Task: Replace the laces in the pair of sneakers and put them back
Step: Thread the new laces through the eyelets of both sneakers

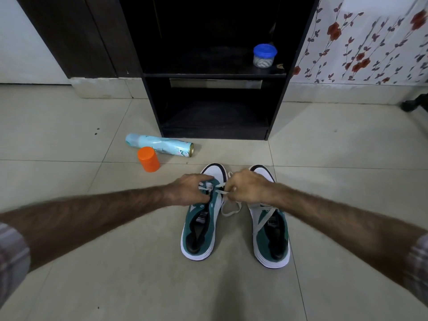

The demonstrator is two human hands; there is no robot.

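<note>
Just below the middle of the frame, your two green-and-white sneakers stand side by side on the tiled floor (69, 117), toes toward the top of the frame. Your left hand (188, 189) rests on the left sneaker (201, 218), its fingers (203, 181) curled around the white lace (220, 192) over the eyelets. Your right hand (249, 187) hovers over the gap beside the right sneaker (271, 230), fingers pinching the same lace; a loose loop of it lies on the floor between the shoes. Left of the shoes, an orange cap (148, 159) stands touching a pale blue spray can (159, 145) lying on its side. Above, a black shelf unit (215, 75) holds a blue-lidded jar (264, 55). Floral wallpaper (361, 42) fills the upper right.
</note>
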